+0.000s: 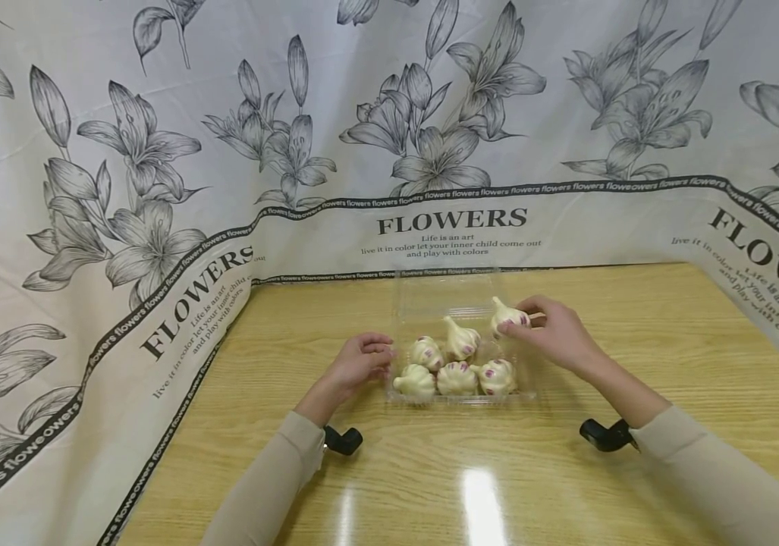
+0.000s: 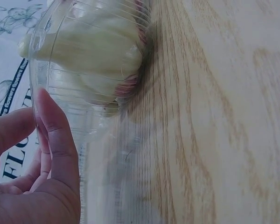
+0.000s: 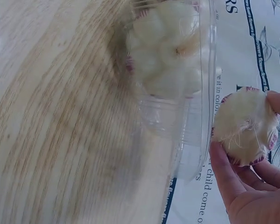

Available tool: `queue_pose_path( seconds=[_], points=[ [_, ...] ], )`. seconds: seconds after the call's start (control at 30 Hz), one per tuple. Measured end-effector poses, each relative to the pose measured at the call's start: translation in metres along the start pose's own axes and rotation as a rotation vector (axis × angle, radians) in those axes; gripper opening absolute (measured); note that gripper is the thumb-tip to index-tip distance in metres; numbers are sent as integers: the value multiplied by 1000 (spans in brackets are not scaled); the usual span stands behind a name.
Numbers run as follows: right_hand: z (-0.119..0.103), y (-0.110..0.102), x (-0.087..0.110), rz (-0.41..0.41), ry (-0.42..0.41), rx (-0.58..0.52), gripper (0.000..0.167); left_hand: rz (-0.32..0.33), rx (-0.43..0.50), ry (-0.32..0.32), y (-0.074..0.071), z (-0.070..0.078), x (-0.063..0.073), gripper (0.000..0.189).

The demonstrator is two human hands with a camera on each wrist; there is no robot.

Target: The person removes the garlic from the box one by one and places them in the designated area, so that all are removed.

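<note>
A clear plastic clamshell box lies on the table with its lid raised at the back. Inside are several garlic bulbs, cream with purple streaks, in a front row and behind it. My right hand pinches another garlic bulb between thumb and fingers, above the box's back right corner. In the right wrist view its root end faces the camera. At the box's left side, my left hand pinches the rim between thumb and fingers.
The light wooden table spreads around the box. A white cloth printed with flowers and lettering hangs behind it and along both sides. Black wrist mounts show below both wrists.
</note>
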State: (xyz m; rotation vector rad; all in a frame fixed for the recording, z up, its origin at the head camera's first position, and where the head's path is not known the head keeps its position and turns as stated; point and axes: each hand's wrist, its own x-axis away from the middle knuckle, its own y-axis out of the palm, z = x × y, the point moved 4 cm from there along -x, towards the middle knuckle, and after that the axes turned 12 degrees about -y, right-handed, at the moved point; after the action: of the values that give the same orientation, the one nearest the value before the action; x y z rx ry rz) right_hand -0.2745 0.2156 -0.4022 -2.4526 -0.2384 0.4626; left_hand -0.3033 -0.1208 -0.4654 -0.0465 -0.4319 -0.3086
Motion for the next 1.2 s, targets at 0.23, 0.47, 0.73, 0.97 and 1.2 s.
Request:
queue_pose_path(
  seconds=[0.23, 0.47, 0.73, 0.97, 1.2],
  points=[
    [6, -9, 4, -8, 30, -17, 66, -3, -10, 0, -1, -1, -1, 39],
    [15, -17, 5, -12, 62, -3, 70, -5, -11, 2, -1, -1, 0, 40],
    [34, -25, 5, -6, 86, 37, 75, -4, -12, 1, -1, 1, 2, 39],
    [48, -28, 1, -5, 103, 72, 75, -10, -10, 8, -1, 0, 3, 38],
    [67, -33, -5, -7, 109, 122, 71, -11, -1, 21, -2, 2, 3, 38]
  ],
)
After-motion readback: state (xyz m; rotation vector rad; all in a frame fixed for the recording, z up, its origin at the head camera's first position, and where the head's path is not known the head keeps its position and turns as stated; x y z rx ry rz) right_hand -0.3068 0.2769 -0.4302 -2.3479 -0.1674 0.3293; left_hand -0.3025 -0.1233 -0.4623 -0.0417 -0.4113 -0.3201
